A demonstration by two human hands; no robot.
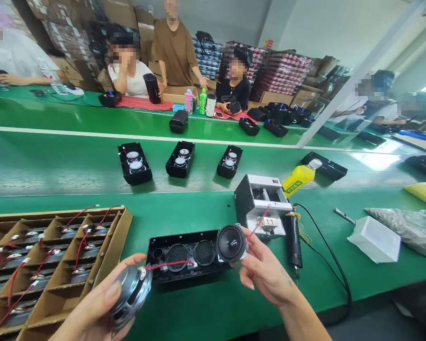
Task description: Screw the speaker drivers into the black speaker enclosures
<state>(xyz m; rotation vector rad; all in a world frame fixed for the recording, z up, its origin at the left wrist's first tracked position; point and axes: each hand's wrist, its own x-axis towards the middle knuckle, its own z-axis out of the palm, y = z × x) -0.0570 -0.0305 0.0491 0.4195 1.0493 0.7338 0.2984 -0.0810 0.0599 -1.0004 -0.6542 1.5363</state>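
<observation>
My left hand [102, 298] is closed round a speaker driver [131, 293], its metal frame and magnet side showing and a red wire trailing to the right. Between thumb and fingers, my right hand [262, 265] grips a second speaker driver [231, 243] by its edge, the black cone turned towards me. Behind both lies a black speaker housing [159, 239] on the green bench, with two round mesh grilles inside. The right-hand driver covers the housing's right end. At the left, a divided cardboard box [126, 222] holds several more drivers with red wires.
A screw-feeder machine [246, 201] stands behind the housing, a black electric screwdriver [294, 241] with its cable beside it. A yellow bottle [301, 177], a white tray [374, 239] and a bag of small parts [404, 229] lie right. Fitted housings [137, 177] sit on the line; co-workers sit beyond.
</observation>
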